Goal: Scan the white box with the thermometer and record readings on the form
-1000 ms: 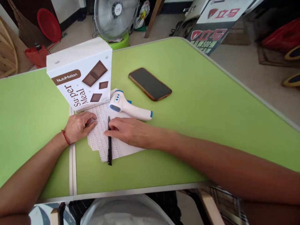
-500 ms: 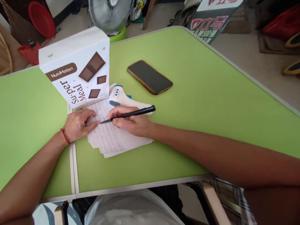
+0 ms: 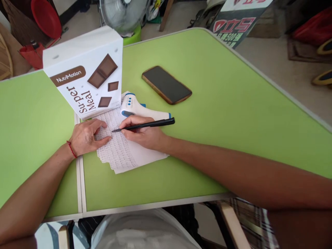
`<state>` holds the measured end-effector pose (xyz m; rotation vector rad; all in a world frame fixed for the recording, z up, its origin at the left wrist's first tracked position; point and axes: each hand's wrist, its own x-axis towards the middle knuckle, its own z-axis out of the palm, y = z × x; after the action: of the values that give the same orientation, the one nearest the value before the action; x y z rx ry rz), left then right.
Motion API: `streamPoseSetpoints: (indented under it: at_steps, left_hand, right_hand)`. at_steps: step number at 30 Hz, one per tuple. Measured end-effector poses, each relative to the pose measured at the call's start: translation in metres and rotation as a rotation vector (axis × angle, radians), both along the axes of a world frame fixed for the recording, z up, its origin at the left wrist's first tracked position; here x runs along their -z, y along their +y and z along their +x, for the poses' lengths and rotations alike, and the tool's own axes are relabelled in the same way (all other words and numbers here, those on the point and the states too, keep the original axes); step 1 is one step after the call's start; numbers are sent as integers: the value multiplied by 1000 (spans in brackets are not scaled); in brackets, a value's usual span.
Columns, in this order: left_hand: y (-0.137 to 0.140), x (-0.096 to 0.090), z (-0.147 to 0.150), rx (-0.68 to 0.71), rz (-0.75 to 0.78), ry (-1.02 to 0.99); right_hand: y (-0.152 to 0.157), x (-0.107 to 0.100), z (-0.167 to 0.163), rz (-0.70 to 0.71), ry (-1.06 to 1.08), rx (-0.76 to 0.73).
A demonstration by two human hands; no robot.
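A green folding table (image 3: pixel 233 114) carries a white NutriMotion "Su-per Meal" box (image 3: pixel 83 91), standing upright. Densely written paper sheets (image 3: pixel 129 152) lie at its foot, with a smartphone (image 3: pixel 166 84) (screen dark) well to their right. An infrared thermometer (image 3: pixel 145 111) lies partly over the sheets' upper edge. The left hand (image 3: pixel 86 136), loosely curled with nothing gripped, rests on their left edge; the right hand (image 3: pixel 145 134) pinches a black pen (image 3: pixel 155 123), tip over the writing. A red cord bracelet (image 3: pixel 71 149) circles the left wrist.
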<state>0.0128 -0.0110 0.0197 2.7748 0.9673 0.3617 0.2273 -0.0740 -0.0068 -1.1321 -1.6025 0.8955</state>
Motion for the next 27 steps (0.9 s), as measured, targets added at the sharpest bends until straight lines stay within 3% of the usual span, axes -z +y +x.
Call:
streamPoseSetpoints:
  at_steps: [27]
  left_hand:
    - [2,3,-3,38,17,-69]
  right_hand:
    - [-3,-2,-3,-37,-47,12]
